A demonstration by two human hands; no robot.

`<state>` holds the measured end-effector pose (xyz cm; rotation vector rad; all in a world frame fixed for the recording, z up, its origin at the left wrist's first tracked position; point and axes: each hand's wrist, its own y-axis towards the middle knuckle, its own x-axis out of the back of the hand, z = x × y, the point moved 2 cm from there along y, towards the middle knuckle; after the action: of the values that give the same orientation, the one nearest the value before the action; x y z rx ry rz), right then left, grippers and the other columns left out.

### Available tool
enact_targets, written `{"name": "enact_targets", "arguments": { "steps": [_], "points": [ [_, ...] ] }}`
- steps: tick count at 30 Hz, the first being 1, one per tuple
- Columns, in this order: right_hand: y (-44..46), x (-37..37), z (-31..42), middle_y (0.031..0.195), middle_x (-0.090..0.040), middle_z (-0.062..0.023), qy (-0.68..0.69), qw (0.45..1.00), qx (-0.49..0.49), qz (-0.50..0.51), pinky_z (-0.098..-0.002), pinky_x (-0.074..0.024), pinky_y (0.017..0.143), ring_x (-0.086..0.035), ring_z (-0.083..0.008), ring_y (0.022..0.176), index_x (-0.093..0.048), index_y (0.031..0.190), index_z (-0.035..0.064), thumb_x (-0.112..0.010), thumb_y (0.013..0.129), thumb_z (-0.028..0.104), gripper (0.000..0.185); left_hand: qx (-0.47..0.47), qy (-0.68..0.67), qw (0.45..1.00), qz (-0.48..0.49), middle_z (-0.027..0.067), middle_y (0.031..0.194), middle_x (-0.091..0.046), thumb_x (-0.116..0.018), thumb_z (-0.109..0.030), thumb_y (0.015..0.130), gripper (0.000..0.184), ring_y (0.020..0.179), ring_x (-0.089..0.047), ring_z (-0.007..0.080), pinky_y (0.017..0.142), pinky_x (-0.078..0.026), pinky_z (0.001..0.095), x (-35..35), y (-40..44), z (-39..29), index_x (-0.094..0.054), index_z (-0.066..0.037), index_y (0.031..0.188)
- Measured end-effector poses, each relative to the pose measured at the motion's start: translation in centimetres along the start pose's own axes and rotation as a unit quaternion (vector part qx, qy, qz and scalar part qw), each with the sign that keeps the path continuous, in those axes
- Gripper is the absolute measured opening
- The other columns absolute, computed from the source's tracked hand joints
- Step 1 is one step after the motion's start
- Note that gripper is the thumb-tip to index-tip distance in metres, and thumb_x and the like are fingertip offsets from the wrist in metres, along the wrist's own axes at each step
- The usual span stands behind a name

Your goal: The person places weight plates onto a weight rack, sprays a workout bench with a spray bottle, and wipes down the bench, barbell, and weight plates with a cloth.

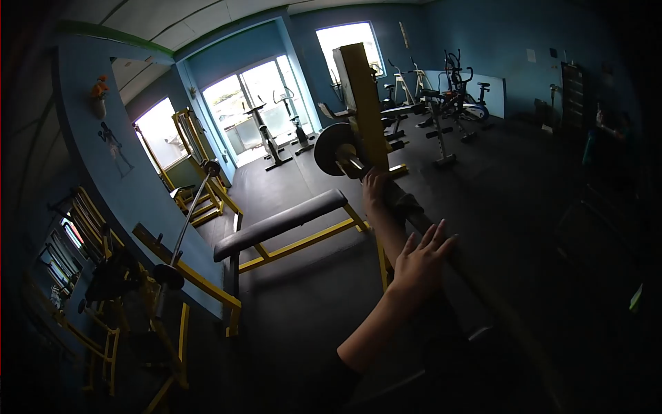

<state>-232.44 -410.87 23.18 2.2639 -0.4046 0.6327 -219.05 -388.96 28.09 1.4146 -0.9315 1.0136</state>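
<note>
A barbell runs diagonally, with a dark round plate (pixel 336 150) at its far end, beside a thick yellow upright (pixel 365 103). My right hand (pixel 374 188) is closed on the bar just inside the plate, its fingers bent over the top. Nearer to me, my left hand (pixel 422 261) lies over the bar's dark, thick part with its fingers spread and stretched out. The left forearm comes from the lower left; the right forearm passes partly behind the left hand. The near end of the bar fades into shadow.
A black padded bench (pixel 279 224) on a yellow frame stands left of the bar. Further left, another barbell (pixel 189 221) rests on a yellow rack. Exercise bikes (pixel 458 96) stand at the back. A dim figure, apparently a person (pixel 614 127), is at the far right.
</note>
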Motion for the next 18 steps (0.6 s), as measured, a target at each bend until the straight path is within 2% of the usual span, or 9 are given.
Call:
{"name": "enact_targets", "arguments": {
  "steps": [2, 4, 7, 10, 12, 14, 16, 17, 18],
  "points": [
    [-4.4, 3.1, -4.4, 0.129, -0.034, -0.0201, 0.06, 0.998, 0.015, 0.005, -0.0544, -0.0324, 0.087, -0.038, -0.0344, 0.114, -0.043, 0.122, 0.0055, -0.041, 0.087, 0.024, 0.04, 0.01, 0.033, 0.999, 0.027, 0.0061, 0.143, -0.021, -0.051, -0.013, 0.072, 0.068, 0.131, -0.023, 0.0193, 0.104, -0.018, 0.0468, -0.1, 0.4, -0.2, -0.026, -0.024, 0.134],
    [-8.9, 4.9, -8.2, 0.123, -0.038, -0.019, 0.081, 0.996, 0.028, 0.006, -0.0525, -0.0337, 0.085, -0.041, -0.0328, 0.11, -0.046, 0.118, 0.0061, -0.044, 0.085, 0.023, 0.037, 0.051, 0.064, 0.996, 0.039, 0.0041, 0.14, -0.027, -0.048, -0.019, 0.075, 0.056, 0.131, -0.024, 0.0182, 0.104, -0.016, 0.0488, -0.4, 1.1, -0.9, -0.036, -0.026, 0.13],
    [-15.7, 8.2, -13.9, 0.115, -0.043, -0.0174, 0.103, 0.995, 0.012, 0.0, -0.0497, -0.0357, 0.083, -0.045, -0.0305, 0.104, -0.05, 0.112, 0.0071, -0.047, 0.082, 0.022, 0.033, 0.093, 0.049, 0.988, -0.11, 0.0025, 0.138, -0.032, -0.045, -0.024, 0.077, 0.044, 0.131, -0.023, 0.0199, 0.104, -0.014, 0.0499, -3.4, 1.7, -1.1, -0.048, -0.027, 0.121],
    [-23.4, 10.6, -19.5, 0.107, -0.049, -0.0158, 0.106, 0.994, -0.026, 0.001, -0.0469, -0.0377, 0.08, -0.049, -0.0281, 0.098, -0.054, 0.106, 0.0081, -0.05, 0.079, 0.021, 0.03, -0.055, 0.12, 0.989, -0.071, 0.0138, 0.138, -0.029, -0.049, -0.04, 0.079, 0.05, 0.13, -0.023, 0.0288, 0.103, -0.017, 0.0519, -0.6, -0.8, -6.9, -0.043, -0.022, 0.126],
    [-28.2, 11.5, -23.2, 0.101, -0.052, -0.0147, 0.093, 0.994, -0.051, 0.013, -0.0451, -0.039, 0.078, -0.051, -0.0265, 0.094, -0.057, 0.102, 0.0088, -0.052, 0.077, 0.02, 0.027, -0.165, -0.033, 0.985, -0.031, 0.01, 0.138, -0.031, -0.055, -0.046, 0.075, 0.062, 0.13, -0.023, 0.0268, 0.104, -0.007, 0.0525, 2.5, -1.3, -10.4, -0.04, -0.018, 0.129],
    [-32.7, 11.7, -26.6, 0.095, -0.056, -0.0137, 0.064, 0.995, -0.072, 0.034, -0.0432, -0.0403, 0.076, -0.054, -0.0249, 0.09, -0.06, 0.098, 0.0094, -0.054, 0.076, 0.02, 0.025, -0.167, -0.078, 0.982, -0.036, 0.0077, 0.135, -0.036, -0.055, -0.045, 0.078, 0.062, 0.129, -0.026, 0.0248, 0.104, 0.004, 0.0523, 5.8, -2.9, -15.3, -0.037, -0.018, 0.131],
    [-36.6, 11.5, -30.1, 0.093, -0.058, -0.0131, 0.033, 0.993, -0.1, 0.06, -0.0423, -0.041, 0.075, -0.055, -0.0241, 0.088, -0.061, 0.096, 0.0098, -0.055, 0.075, 0.019, 0.024, -0.165, -0.138, 0.976, 0.04, 0.0041, 0.139, -0.031, -0.049, -0.041, 0.085, 0.055, 0.131, -0.021, 0.0202, 0.102, 0.007, 0.0525, 7.3, -3.5, -18.5, -0.031, -0.022, 0.134],
    [-38.2, 11.3, -31.5, 0.078, -0.057, -0.0074, 0.092, 0.988, -0.105, 0.065, -0.038, -0.0402, 0.069, -0.056, -0.0193, 0.078, -0.061, 0.086, 0.0108, -0.057, 0.072, 0.017, 0.016, -0.177, -0.189, 0.966, -0.003, 0.0108, 0.127, -0.045, -0.048, -0.037, 0.086, 0.048, 0.125, -0.034, 0.0245, 0.104, 0.003, 0.0514, 7.8, -4.6, -20.1, -0.04, -0.013, 0.128],
    [-40.0, 11.5, -33.1, 0.064, -0.056, -0.0017, 0.152, 0.98, -0.111, 0.068, -0.0338, -0.0394, 0.062, -0.057, -0.0144, 0.067, -0.061, 0.076, 0.0117, -0.059, 0.07, 0.015, 0.007, -0.198, -0.197, 0.96, -0.001, 0.0108, 0.127, -0.045, -0.048, -0.037, 0.086, 0.048, 0.125, -0.034, 0.0245, 0.104, 0.003, 0.0514, 7.7, -5.0, -21.6, -0.04, -0.013, 0.128]
  ]
}}
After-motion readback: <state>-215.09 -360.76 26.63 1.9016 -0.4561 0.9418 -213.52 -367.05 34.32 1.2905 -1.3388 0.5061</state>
